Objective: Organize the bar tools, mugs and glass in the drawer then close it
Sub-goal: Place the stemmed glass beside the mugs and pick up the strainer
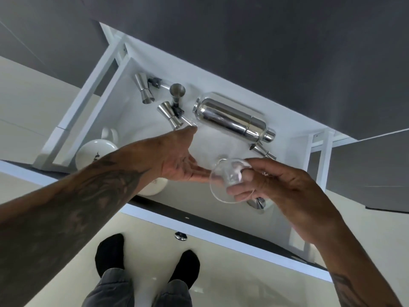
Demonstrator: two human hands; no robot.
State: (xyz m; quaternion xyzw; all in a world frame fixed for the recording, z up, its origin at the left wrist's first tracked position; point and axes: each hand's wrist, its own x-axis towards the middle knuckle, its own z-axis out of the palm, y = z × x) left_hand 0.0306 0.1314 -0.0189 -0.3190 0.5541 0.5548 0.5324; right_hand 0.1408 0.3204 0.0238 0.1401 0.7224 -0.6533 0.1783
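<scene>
The white drawer (104, 107) stands pulled out below me. Inside lie a steel cocktail shaker (230, 117) on its side, three steel jiggers (143, 90) (177, 90) (170, 115) at the back left, and a small steel pourer (263, 150) near the right. Two white mugs (95, 151) (152, 185) sit at the front left, partly hidden by my left arm. My right hand (272, 187) grips a clear glass (228, 180), tilted on its side above the drawer. My left hand (177, 156) is spread open beside the glass, fingertips touching or nearly touching its rim.
A dark countertop (265, 41) overhangs the drawer's back. The drawer front has a round metal knob (180, 236). Another steel piece (257, 203) lies under my right hand. My feet in black socks (110, 251) stand on the pale glossy floor.
</scene>
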